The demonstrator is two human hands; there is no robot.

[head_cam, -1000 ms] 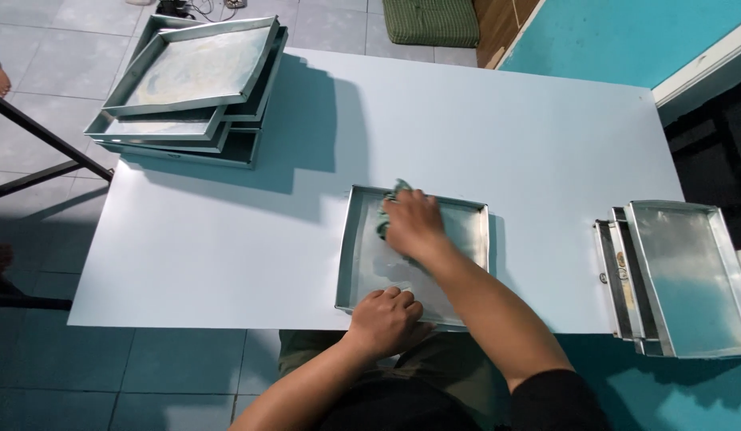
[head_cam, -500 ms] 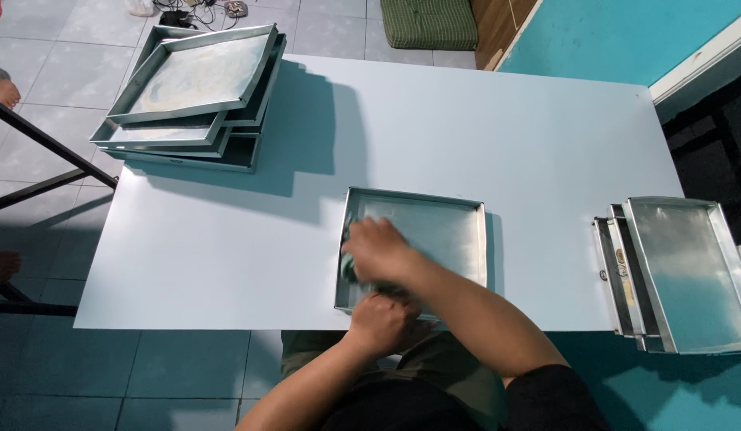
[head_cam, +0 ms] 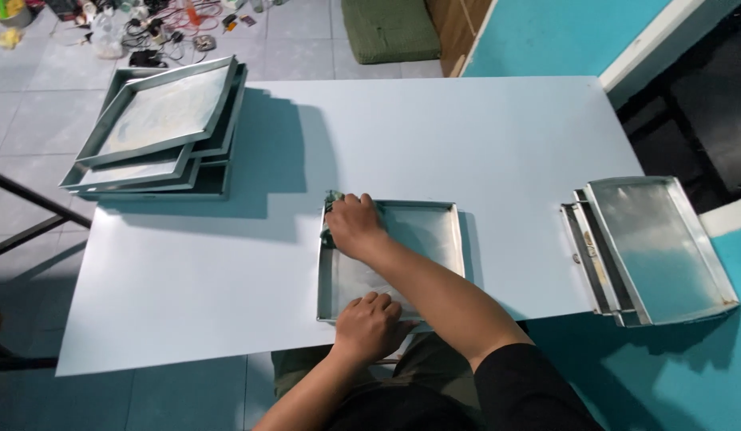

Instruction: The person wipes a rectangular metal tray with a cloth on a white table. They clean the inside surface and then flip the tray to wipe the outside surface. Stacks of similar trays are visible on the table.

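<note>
A shallow square metal tray lies on the white table near its front edge. My right hand presses a dark green cloth into the tray's far left corner; the cloth is mostly hidden under my fingers. At the tray's near rim my left hand grips the edge and holds it down.
A stack of several metal trays sits at the table's far left corner. Another stack of trays overhangs the right edge. A green cushion and cables lie on the tiled floor beyond.
My right hand slid the cloth from the tray's near left part up to its far left corner. My left hand stayed on the near rim. The view shifted slightly.
</note>
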